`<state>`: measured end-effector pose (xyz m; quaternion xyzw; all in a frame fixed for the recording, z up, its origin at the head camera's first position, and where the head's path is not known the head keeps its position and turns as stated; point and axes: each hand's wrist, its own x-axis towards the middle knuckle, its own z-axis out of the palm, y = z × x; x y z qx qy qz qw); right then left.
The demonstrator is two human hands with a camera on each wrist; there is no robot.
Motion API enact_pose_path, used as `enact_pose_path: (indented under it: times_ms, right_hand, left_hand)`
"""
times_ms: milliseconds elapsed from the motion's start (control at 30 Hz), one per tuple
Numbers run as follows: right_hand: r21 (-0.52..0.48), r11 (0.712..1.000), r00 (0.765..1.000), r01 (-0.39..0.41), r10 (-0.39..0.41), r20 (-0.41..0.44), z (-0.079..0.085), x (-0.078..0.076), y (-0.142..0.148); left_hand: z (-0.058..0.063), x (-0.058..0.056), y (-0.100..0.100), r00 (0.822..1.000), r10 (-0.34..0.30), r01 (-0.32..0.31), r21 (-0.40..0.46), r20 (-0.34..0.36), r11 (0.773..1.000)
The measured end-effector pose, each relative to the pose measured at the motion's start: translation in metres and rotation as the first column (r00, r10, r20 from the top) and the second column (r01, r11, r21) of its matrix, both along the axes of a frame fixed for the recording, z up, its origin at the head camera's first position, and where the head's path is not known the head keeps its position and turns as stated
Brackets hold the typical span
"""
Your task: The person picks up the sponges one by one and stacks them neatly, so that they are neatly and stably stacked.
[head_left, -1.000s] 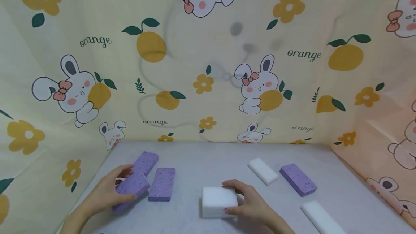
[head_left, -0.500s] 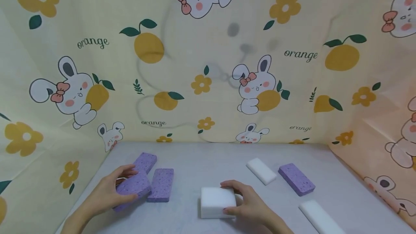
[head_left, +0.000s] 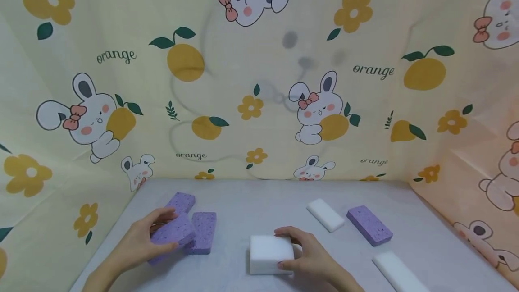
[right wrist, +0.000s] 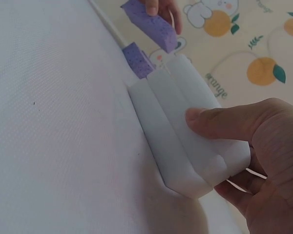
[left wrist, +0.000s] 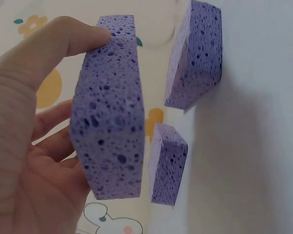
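My left hand [head_left: 135, 247] grips a pored purple sponge [head_left: 174, 233] by its edges, held tilted above the table. In the left wrist view the thumb presses one narrow side of that sponge [left wrist: 110, 107], and a gap separates it from the tabletop. Two more purple sponges lie beside it: one to the right [head_left: 206, 231], partly covered, and one behind [head_left: 183, 201]. My right hand [head_left: 312, 256] holds a stack of white sponges [head_left: 269, 256] from its right side. Layers of the stack [right wrist: 173, 126] show in the right wrist view, with the thumb across them.
On the right of the table [head_left: 243, 202] lie a white sponge [head_left: 325, 215], a purple sponge [head_left: 369, 225] and another white sponge [head_left: 399, 271], cut off by the frame's bottom. A patterned cloth [head_left: 251, 66] walls the back and both sides.
My left hand has carried the purple sponge slightly right, where it now overlaps the neighbouring sponge in view. My right hand stays at the white stack. The head view has shifted a little.
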<state>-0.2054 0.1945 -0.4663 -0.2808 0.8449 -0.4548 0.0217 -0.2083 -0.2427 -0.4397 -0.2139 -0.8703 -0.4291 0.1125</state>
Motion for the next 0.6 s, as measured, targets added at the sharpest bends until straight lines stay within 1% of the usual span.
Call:
enact_pose_path:
  times_ms: [100,333,500,600]
  right_hand:
    - [0.003,1.000,1.000,0.001,-0.001,0.005,0.000,0.000,0.000]
    - [0.000,1.000,1.000,-0.002,0.002,0.015,0.000,0.000,-0.001]
    - [-0.017,1.000,1.000,-0.005,0.006,0.020,0.000,0.000,0.000]
    - [-0.033,0.999,1.000,-0.008,0.009,0.025,-0.001,0.001,0.000]
  left_hand:
    - [0.001,0.001,0.006,1.000,-0.016,0.016,0.013,0.001,1.000]
    - [0.005,0.004,0.024,0.997,-0.080,0.079,0.065,0.009,0.995]
    - [0.006,0.004,0.043,0.993,-0.119,0.115,0.103,0.027,0.988]
    - [0.007,0.003,0.057,0.990,-0.139,0.138,0.100,0.004,0.985]
